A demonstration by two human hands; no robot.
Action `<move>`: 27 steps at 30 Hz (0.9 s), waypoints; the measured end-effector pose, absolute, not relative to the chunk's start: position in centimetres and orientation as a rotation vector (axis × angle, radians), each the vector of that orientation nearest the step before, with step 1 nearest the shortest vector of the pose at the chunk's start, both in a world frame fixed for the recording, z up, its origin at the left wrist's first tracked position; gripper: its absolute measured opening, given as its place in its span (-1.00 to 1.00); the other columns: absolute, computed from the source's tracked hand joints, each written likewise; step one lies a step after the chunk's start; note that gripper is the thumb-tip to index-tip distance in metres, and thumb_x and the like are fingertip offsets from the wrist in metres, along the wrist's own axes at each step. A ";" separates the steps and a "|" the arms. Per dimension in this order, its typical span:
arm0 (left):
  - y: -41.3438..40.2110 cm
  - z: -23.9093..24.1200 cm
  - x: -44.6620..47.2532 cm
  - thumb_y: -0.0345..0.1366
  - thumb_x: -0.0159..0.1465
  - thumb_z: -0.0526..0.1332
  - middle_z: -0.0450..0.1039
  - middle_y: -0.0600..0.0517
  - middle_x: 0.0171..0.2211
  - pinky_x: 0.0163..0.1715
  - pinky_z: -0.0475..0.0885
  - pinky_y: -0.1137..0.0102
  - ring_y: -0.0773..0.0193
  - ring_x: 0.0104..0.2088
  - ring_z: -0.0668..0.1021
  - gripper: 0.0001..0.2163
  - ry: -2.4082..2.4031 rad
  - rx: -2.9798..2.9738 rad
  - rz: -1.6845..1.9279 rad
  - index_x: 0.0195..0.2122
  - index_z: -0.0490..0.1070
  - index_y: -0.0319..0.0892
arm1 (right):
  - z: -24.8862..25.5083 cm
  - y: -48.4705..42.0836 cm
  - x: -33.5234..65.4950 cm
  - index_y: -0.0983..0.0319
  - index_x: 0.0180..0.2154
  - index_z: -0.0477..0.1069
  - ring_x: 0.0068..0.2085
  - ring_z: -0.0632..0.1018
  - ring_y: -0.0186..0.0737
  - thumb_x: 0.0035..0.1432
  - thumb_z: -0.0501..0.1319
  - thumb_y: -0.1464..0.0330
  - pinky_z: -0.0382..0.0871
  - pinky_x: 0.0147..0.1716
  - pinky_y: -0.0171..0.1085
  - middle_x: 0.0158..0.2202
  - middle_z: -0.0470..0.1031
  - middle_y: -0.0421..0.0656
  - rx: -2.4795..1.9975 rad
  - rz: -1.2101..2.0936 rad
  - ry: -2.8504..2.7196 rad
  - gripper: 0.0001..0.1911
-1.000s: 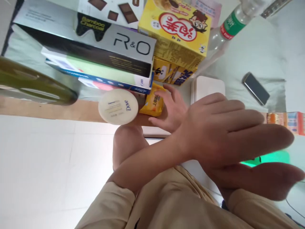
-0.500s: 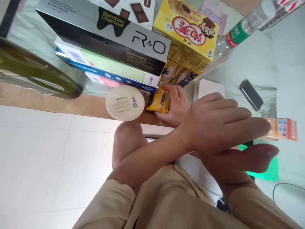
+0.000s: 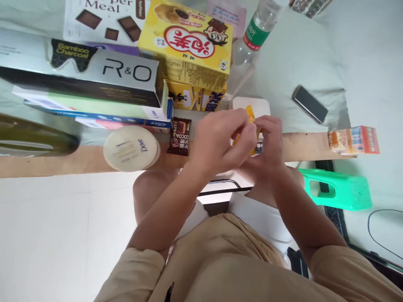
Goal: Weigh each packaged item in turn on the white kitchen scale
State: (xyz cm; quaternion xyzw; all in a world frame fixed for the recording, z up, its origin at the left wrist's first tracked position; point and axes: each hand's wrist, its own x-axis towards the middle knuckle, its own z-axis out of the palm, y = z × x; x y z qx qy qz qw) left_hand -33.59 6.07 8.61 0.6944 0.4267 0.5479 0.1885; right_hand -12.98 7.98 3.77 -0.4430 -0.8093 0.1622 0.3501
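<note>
Both my hands meet in front of me over the wooden table edge [image 3: 63, 161], pinched on a small yellow snack packet [image 3: 249, 113]. My left hand [image 3: 217, 142] grips its left side and my right hand [image 3: 269, 142] grips its right side. The fingers hide most of the packet. Just left of my left hand a brown cocoa packet [image 3: 179, 136] lies on the table, next to a round cream Dove jar [image 3: 130, 148]. A white flat box [image 3: 262, 105] sits right behind the hands.
Behind stand a stack of boxes topped by a grey R&O box [image 3: 94, 77], a yellow snack box [image 3: 185, 46] and a water bottle [image 3: 252, 33]. A phone [image 3: 309, 104] and a small colourful box [image 3: 354, 139] lie right. A green stool [image 3: 336, 193] stands below.
My arms were crossed, with the right hand reaching left for the yellow packet by the jar. Now they are uncrossed and both hands hold the packet in the middle; the cocoa packet shows.
</note>
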 end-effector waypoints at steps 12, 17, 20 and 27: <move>8.6 4.7 -30.2 -0.03 0.56 0.05 0.66 -0.13 0.06 0.04 0.57 0.21 0.10 0.04 0.68 -0.62 1.123 1.918 1.280 0.20 0.47 -0.11 | 3.2 14.8 -8.6 -0.05 0.08 0.45 0.37 0.46 0.12 0.09 0.43 0.08 0.29 0.49 0.33 0.30 0.35 -0.04 -0.876 0.273 -2.060 -0.49; 9.0 3.6 -29.0 0.06 0.49 0.10 0.63 -0.05 0.13 0.10 0.47 0.08 -0.03 0.14 0.64 -0.65 1.359 1.987 1.173 0.14 0.53 0.10 | 2.0 15.4 -6.8 -0.05 0.01 0.52 0.34 0.51 0.05 0.02 0.43 0.23 0.31 0.54 0.25 0.19 0.46 -0.11 -0.825 0.438 -2.078 -0.54; 9.3 3.2 -28.6 0.04 0.49 0.07 0.65 -0.02 0.15 0.13 0.39 -0.01 -0.08 0.20 0.62 -0.65 1.440 2.075 1.125 0.12 0.55 0.12 | 1.8 15.5 -6.3 -0.02 -0.02 0.52 0.34 0.51 0.07 0.03 0.40 0.23 0.39 0.48 0.27 0.18 0.48 -0.10 -0.878 0.451 -2.089 -0.58; 9.7 2.5 -28.0 0.05 0.54 -0.04 0.70 -0.03 0.07 0.17 0.31 -0.07 -0.09 0.25 0.61 -0.57 1.506 2.101 1.112 0.05 0.59 0.05 | 1.9 15.7 -6.4 0.06 -0.02 0.53 0.31 0.55 0.07 0.01 0.41 0.31 0.46 0.43 0.17 0.22 0.48 -0.01 -0.908 0.571 -2.151 -0.56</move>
